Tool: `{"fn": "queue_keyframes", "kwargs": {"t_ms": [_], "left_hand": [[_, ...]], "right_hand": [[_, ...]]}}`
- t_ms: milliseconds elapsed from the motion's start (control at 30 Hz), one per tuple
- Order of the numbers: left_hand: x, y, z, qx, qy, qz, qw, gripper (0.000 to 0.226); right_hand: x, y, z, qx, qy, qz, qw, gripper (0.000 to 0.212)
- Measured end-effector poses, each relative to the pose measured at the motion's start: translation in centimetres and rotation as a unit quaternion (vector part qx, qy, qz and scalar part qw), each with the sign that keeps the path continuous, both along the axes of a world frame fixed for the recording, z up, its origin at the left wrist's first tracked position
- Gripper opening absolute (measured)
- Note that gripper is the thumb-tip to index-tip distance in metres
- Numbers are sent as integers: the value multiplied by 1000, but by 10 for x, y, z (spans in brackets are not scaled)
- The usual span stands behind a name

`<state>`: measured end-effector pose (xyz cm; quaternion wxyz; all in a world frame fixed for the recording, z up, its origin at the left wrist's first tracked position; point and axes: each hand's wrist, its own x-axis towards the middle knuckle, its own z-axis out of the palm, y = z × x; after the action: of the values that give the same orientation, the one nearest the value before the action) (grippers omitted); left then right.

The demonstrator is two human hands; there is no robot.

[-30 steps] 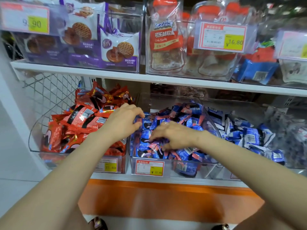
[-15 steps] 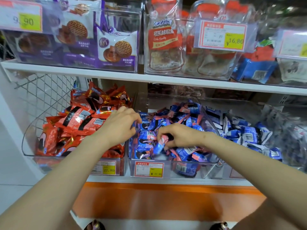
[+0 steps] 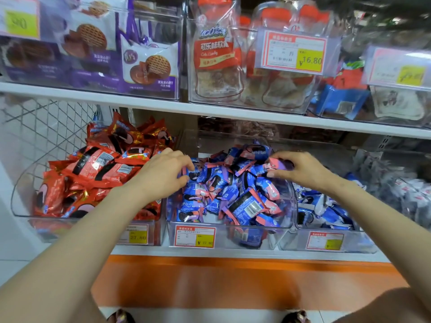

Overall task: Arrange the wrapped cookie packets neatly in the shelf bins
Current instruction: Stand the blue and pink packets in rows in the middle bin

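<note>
Two hands are working in the middle clear bin (image 3: pixel 290 201), heaped with blue-and-pink cookie packets (image 3: pixel 235 197): left hand (image 3: pixel 166 174) is curling onto the pile's left edge, grip unclear; right hand (image 3: pixel 302 170), farther right, is pinching the pink end of one packet (image 3: pixel 276 163)

The left forearm (image 3: pixel 81 229) and right forearm (image 3: pixel 377 220) are extended forward from the 2 lower corners of the view, converging slightly. The left hand (image 3: pixel 163 174) is held palm down, fingers curled downward over the thumb; whether anything is gripped cannot be told. The right hand (image 3: pixel 303 170) is turned palm down, and 1 packet (image 3: pixel 274 163) is pinched between its thumb and curled fingers.
</note>
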<state>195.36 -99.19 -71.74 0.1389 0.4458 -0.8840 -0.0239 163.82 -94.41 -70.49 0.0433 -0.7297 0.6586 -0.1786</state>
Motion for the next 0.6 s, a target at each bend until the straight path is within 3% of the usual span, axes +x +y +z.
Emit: {"fn": "queue_keyframes", "kwargs": {"t_ms": [167, 300, 400, 467, 600], "left_hand": [[1, 2, 0, 3, 19, 0, 1000, 25], [4, 3, 1, -2, 27, 0, 1000, 25], [8, 3, 3, -1, 35, 10, 999, 25], [12, 4, 4, 1, 43, 17, 999, 25], [19, 5, 6, 4, 53, 25, 998, 25]], "right_hand": [[2, 4, 4, -32, -14, 23, 999, 62], [3, 1, 2, -8, -44, 54, 998, 34], [4, -3, 0, -42, 23, 48, 998, 21], [8, -4, -4, -83, 84, 36, 992, 23], [23, -4, 0, -70, 122, 33, 989, 26]]}}
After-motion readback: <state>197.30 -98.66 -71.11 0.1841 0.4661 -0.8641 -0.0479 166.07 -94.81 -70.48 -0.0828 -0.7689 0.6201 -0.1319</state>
